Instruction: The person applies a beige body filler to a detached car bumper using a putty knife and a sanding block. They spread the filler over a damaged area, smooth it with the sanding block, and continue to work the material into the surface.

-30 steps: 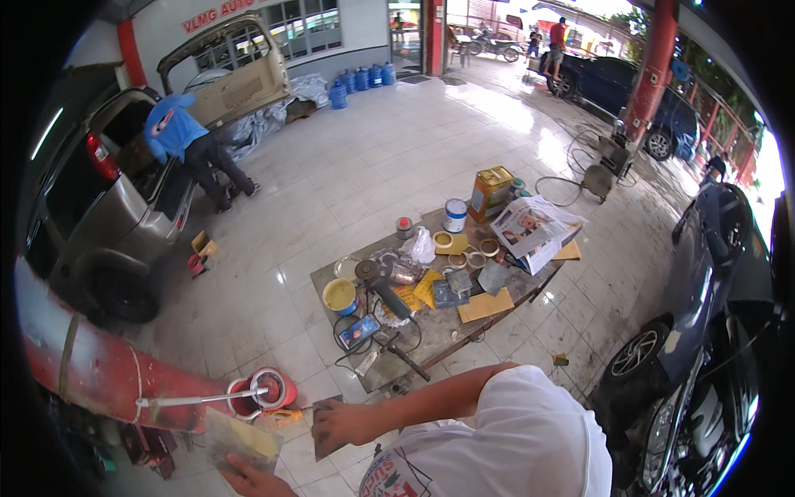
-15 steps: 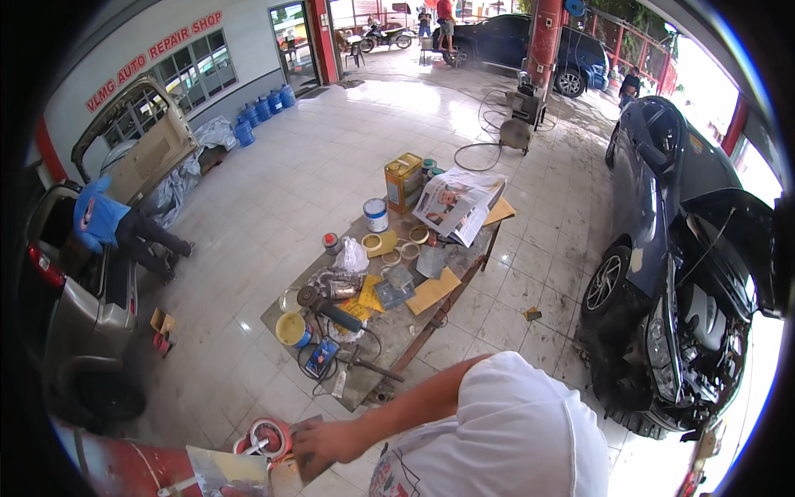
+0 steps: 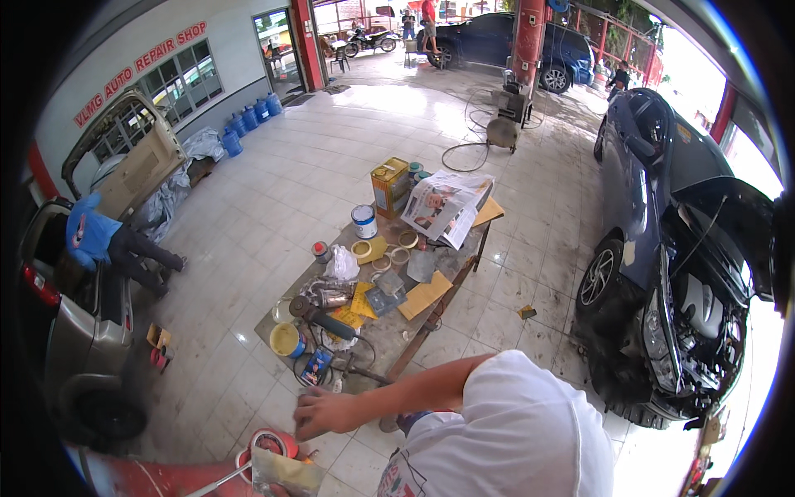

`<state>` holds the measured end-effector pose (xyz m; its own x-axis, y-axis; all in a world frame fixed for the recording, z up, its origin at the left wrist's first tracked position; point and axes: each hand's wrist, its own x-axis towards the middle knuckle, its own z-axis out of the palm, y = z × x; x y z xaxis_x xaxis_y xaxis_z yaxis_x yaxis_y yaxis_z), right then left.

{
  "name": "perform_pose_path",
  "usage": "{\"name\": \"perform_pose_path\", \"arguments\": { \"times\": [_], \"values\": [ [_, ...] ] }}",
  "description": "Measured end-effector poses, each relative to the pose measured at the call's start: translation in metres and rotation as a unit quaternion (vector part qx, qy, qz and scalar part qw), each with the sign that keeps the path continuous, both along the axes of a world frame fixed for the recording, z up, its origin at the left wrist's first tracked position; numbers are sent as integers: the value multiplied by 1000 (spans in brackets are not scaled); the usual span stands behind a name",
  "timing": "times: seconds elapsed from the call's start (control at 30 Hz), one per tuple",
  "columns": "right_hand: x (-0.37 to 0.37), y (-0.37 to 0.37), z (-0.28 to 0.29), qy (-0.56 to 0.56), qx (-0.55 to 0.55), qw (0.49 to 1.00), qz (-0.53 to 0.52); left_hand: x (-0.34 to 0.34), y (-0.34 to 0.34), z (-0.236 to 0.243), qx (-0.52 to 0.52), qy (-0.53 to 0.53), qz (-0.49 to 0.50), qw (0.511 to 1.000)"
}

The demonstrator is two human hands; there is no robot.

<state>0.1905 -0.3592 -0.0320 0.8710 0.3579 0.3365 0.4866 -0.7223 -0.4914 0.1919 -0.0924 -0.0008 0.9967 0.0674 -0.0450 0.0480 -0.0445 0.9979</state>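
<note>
My right hand (image 3: 321, 411) is near the lower middle, fingers curled on a dark flat spreader that is mostly hidden. Below it, my left hand (image 3: 280, 489), barely showing at the bottom edge, grips a flat board (image 3: 290, 470) with pale yellow paste on it. Red buckets (image 3: 281, 441) sit beside and behind the board, with a long pale rod (image 3: 219, 482) beside them. A red, grey-patched surface (image 3: 124, 476) fills the lower left. Beyond my hands, a cluttered low table (image 3: 389, 356) holds a grinder (image 3: 327, 319), an open yellow-filled tub (image 3: 286, 338), cans and tape rolls.
An SUV (image 3: 91, 348) with a bending worker in blue (image 3: 91, 232) is at left. A dark car (image 3: 629, 240) with raised hood is at right. A wheeled machine with hose (image 3: 505, 124), blue water jugs (image 3: 233, 141), another SUV and several people are farther back.
My view has swung rightward and up, shifting the scene left and down. My right hand has moved up-left from the board, and the board has sunk toward the bottom edge.
</note>
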Motion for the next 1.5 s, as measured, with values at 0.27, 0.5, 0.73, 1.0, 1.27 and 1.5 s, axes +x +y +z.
{"name": "perform_pose_path", "arguments": {
  "times": [0.27,0.5,0.73,1.0,1.27,1.5],
  "values": [
    [-11,48,30,9,61,993,105,-10,-9,0,211,-169,4,963],
    [-34,51,15,-17,89,981,172,9,0,53,218,-214,164,938],
    [-9,62,46,-110,327,926,155,23,1,23,-200,46,106,973],
    [2,-21,7,17,-67,998,8,38,29,0,430,-366,-7,825],
    [-5,-6,71,-59,52,995,62,33,2,11,-41,-87,208,974],
    [-2,72,109,-120,0,984,132,-17,32,42,-62,-203,202,956]
  ]
}}
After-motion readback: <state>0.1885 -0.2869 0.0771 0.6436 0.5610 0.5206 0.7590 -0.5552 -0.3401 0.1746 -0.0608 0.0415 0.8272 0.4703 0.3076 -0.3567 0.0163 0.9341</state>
